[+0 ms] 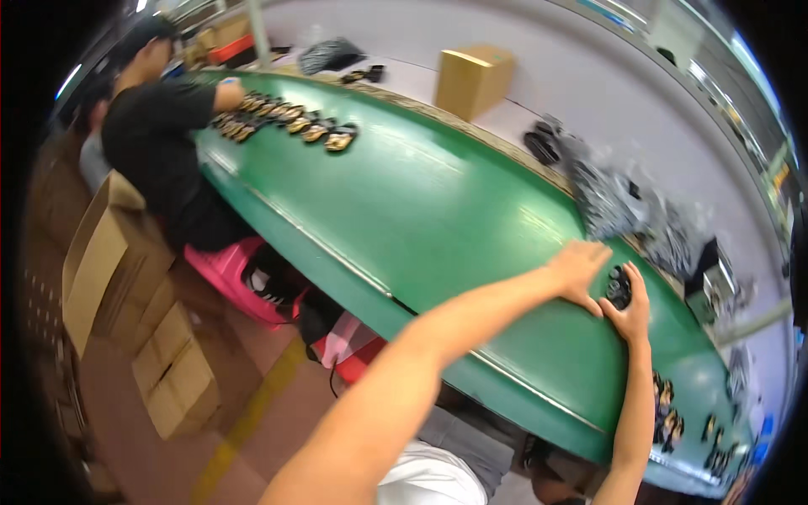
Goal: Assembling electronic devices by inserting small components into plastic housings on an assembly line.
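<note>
A small black plastic part point(619, 288) with rounded features is at the right side of the green work surface point(396, 202). My right hand point(633, 310) curls its thumb and fingers around this part. Just to its left, my left hand point(581, 271) is held over the surface with its fingers stretched and its thumb apart. Nothing shows in the left hand. The fingers of the right hand partly cover the part's edge.
Rows of black-and-gold parts point(341, 138) lie at the far left, by a person in black point(160, 126). More parts point(669, 421) lie at the near right. Grey plastic bags point(606, 198) and a cardboard box point(475, 80) stand along the back ledge.
</note>
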